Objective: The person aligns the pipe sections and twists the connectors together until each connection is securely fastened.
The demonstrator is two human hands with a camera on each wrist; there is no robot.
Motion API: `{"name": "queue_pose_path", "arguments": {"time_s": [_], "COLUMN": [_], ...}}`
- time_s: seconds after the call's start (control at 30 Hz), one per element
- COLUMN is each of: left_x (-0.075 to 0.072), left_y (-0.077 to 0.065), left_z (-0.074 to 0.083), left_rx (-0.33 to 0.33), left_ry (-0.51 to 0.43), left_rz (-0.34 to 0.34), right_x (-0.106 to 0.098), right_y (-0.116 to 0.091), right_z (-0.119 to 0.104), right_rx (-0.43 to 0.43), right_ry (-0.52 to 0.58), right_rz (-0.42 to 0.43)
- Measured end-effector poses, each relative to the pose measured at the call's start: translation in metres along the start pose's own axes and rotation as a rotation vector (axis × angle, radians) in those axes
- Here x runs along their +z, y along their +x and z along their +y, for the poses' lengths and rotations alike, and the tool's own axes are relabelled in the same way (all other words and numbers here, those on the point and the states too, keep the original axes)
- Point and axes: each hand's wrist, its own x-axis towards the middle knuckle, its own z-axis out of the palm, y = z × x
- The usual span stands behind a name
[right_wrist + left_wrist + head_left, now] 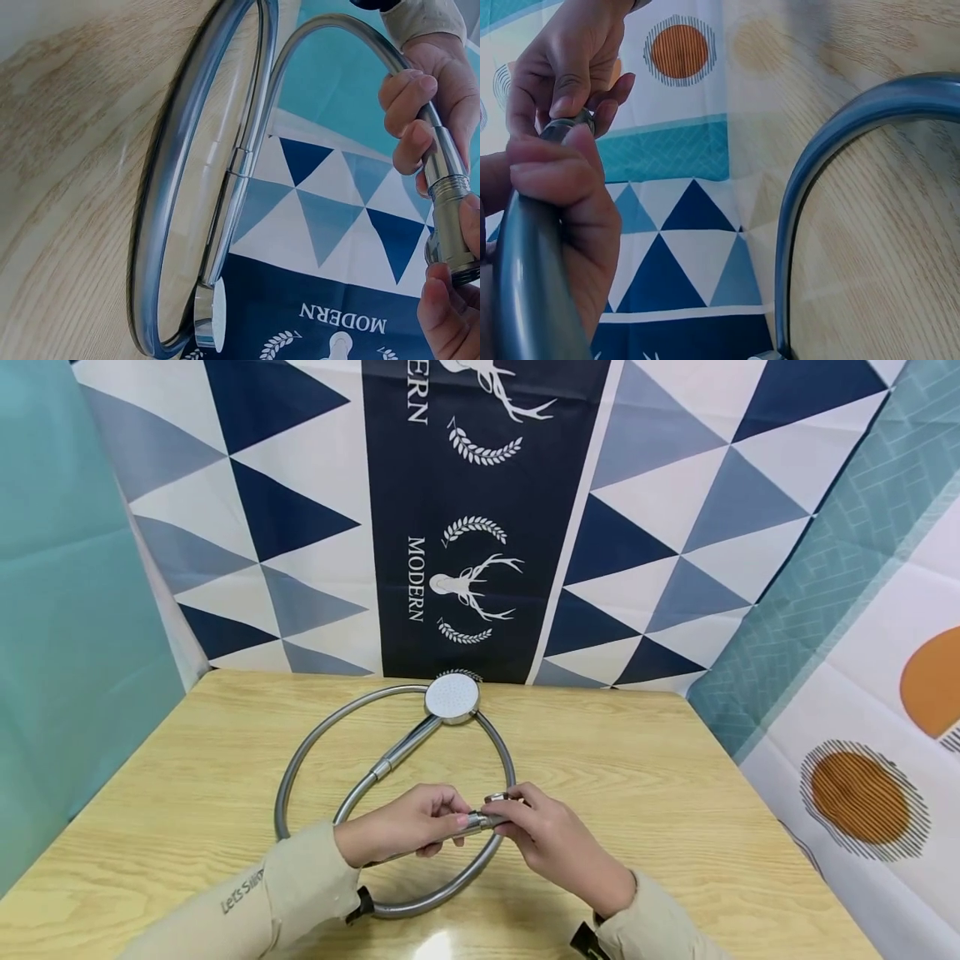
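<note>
My left hand (408, 820) grips the end of a grey metal shower hose (282, 793) around its smooth chrome nut (444, 156). Opposite it, my right hand (551, 839) pinches a short chrome threaded fitting (451, 225) between thumb and fingers. In the right wrist view the nut and fitting meet in line, with some thread showing between them. A side outlet on the fitting is partly hidden by the fingers. The hose loops over the table to a round hand shower (452, 697), lying with its pale spray face up.
The wooden table (630, 760) reaches back to a wall cloth (465, 485) with triangles and deer prints. Teal cloth (82, 610) hangs on the left, and a patterned cloth (900, 693) on the right. Part of the hose loop lies beneath both hands.
</note>
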Motion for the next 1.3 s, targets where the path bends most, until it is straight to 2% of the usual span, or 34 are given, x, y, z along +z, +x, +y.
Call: {"name": "queue_pose_path", "arguments": {"time_s": [0.2, 0.43, 0.57, 0.73, 0.83, 0.9, 1.03, 1.3], "left_x": [0.0008, 0.0031, 0.0010, -0.0030, -0.0034, -0.0033, -0.0031, -0.0035], "left_y": [0.0033, 0.0070, 0.0066, 0.0061, 0.0062, 0.0062, 0.0058, 0.0062], "left_z": [0.0022, 0.0024, 0.0042, 0.0071, 0.0070, 0.0060, 0.0035, 0.0006], "left_rx": [0.007, -0.004, -0.053, -0.114, -0.131, -0.138, -0.112, -0.003], "left_ry": [0.042, 0.076, 0.114, 0.172, 0.165, 0.156, 0.158, 0.133], "left_rz": [0.067, 0.100, 0.056, -0.053, -0.083, -0.081, -0.063, -0.026], "right_x": [-0.0006, -0.0003, 0.0003, 0.0014, 0.0025, 0.0032, 0.0040, 0.0025], "right_y": [0.0000, -0.0022, -0.0030, -0.0031, -0.0036, -0.0040, -0.0044, -0.0029], "right_z": [0.0027, 0.0045, 0.0048, 0.0052, 0.0053, 0.0055, 0.0065, 0.0059], "right_rx": [0.010, 0.017, 0.033, 0.050, 0.045, 0.038, 0.030, 0.040], "right_ry": [-0.016, -0.018, -0.011, -0.002, -0.001, 0.003, 0.012, 0.022], "right_rz": [-0.002, 0.010, -0.016, -0.059, -0.059, -0.055, -0.053, -0.058]}}
